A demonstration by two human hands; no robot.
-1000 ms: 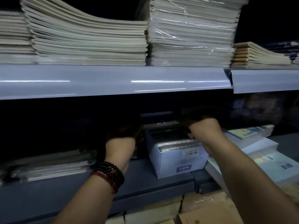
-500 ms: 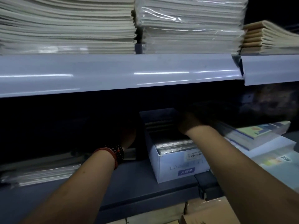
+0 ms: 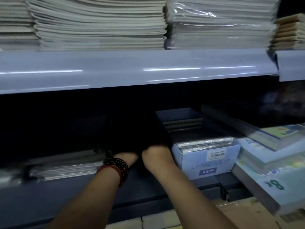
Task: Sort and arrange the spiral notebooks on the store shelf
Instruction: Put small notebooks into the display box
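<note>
**Both hands in the dark lower shelf, fingers lost in shadow**

Far left on the lower shelf: a flat stack of wrapped notebooks, lying on its side and blurred. Its right end sits just beside the left wrist, which wears a bead bracelet.

The left hand reaches into the shelf, and only the heel of the hand is lit. The fingers run into black, so I cannot tell how far they are spread or whether they hold anything. I also cannot tell whether they touch the flat stack.

The right hand is close beside the left, nearly touching it at the wrist. It is the same story here: the knuckles fade into the dark, so the grip is unreadable. A dark mass sits ahead of both hands (possibly something held, but too dark to call).

Just right of the right hand stands a white box labelled A6PP, open at the top. More wrapped notebooks are packed upright in its front end, near the right wrist but apart from it.

Further right are stacks of coloured pads, with one marked 8k at the shelf front.

Above, the upper shelf edge carries pale paper stacks, a plastic-wrapped stack and a tan stack.
</note>
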